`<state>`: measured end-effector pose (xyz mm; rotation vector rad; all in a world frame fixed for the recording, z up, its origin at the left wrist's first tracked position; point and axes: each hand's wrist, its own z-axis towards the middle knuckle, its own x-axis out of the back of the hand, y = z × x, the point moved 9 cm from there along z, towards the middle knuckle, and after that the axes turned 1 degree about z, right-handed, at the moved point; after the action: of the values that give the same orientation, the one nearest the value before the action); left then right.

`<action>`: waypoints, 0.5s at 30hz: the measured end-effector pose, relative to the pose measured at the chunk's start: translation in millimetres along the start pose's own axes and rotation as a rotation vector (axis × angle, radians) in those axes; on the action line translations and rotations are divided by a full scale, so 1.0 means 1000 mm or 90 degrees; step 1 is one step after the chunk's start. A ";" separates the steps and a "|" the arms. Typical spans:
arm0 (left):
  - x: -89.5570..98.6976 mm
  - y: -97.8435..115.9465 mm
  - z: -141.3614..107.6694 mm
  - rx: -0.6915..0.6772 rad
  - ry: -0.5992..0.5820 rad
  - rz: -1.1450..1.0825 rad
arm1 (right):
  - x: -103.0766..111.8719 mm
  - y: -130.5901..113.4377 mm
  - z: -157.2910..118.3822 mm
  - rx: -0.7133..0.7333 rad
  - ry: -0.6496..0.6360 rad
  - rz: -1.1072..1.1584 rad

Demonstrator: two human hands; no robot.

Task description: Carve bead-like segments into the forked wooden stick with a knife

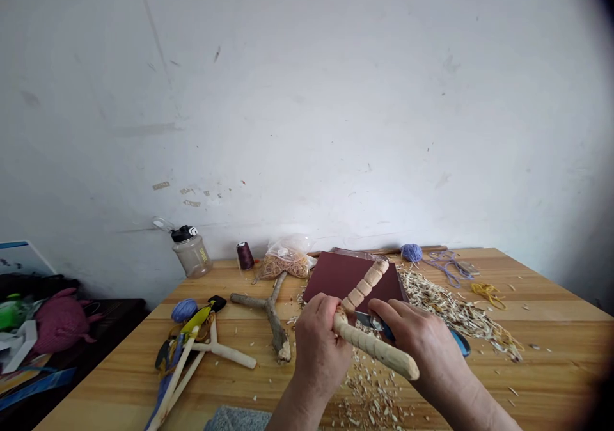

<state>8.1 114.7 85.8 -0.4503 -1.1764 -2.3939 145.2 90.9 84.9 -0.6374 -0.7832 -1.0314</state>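
My left hand (pixel 319 338) is closed round the joint of a peeled forked branch (pixel 377 349), with carved rings along its arms. One arm points up and away, and the other slants down to the right. My right hand (pixel 417 338) grips a utility knife (pixel 386 332) with a blue and black handle, whose end shows past the wrist. The knife's blade (pixel 363 318) is at the branch, close to my left fingers; whether it touches the wood I cannot tell. Beneath the hands, wood chips (pixel 371 396) lie scattered over the wooden table (pixel 551 354).
A maroon board (pixel 330 276) lies behind the hands, with heaped shavings (pixel 446 303) at right. To the left are a bark-covered forked branch (pixel 272 306), peeled forks (pixel 228 352) and a yellow-black tool (pixel 199 318). A bottle (pixel 192 253), thread spool (pixel 245 256) and bag of bands (pixel 285 258) stand behind.
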 end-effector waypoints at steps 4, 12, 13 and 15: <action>-0.002 -0.001 0.001 0.003 -0.002 0.034 | 0.002 0.000 -0.001 0.000 0.014 -0.016; -0.009 -0.005 -0.001 0.052 -0.038 -0.027 | 0.003 -0.002 0.000 -0.003 0.008 -0.012; -0.010 -0.005 -0.002 0.059 -0.045 -0.027 | 0.002 -0.002 0.000 -0.006 0.004 -0.017; -0.012 -0.006 -0.003 0.071 -0.059 -0.026 | 0.000 -0.001 0.000 -0.008 0.005 -0.023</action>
<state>15.1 118.5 74.8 -0.5096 -1.3647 -2.3484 144.1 90.0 84.9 -0.6320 -0.7850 -1.0727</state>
